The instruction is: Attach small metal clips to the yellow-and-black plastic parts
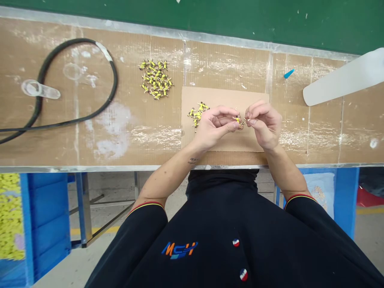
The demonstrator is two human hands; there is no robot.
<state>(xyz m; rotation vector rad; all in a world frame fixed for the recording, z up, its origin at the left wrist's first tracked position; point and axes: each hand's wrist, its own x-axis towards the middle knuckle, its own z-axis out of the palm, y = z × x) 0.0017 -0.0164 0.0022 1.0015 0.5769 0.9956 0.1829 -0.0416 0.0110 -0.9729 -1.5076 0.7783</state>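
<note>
Between the thumb and fingers of my left hand [216, 125] is a small yellow figurine [237, 119] with dark and pale parts. My right hand [264, 123] is just to its right, thumb and forefinger pinched on a tiny pale piece [247, 119] too small to name. Both hands are above a cardboard sheet [228, 145] on the bench. A small group of similar yellow figurines [197, 115] lies on the sheet beside my left hand, partly hidden by it. Farther left, a larger pile of yellow figurines [156, 80] lies on the bench.
A black cable [112, 92] loops at the left, with a clear plastic piece [42, 89] over it. At the right are a blue pointed cap [289, 73] and a long white object [342, 78]. Blue bins [45, 212] stand below the bench's front edge.
</note>
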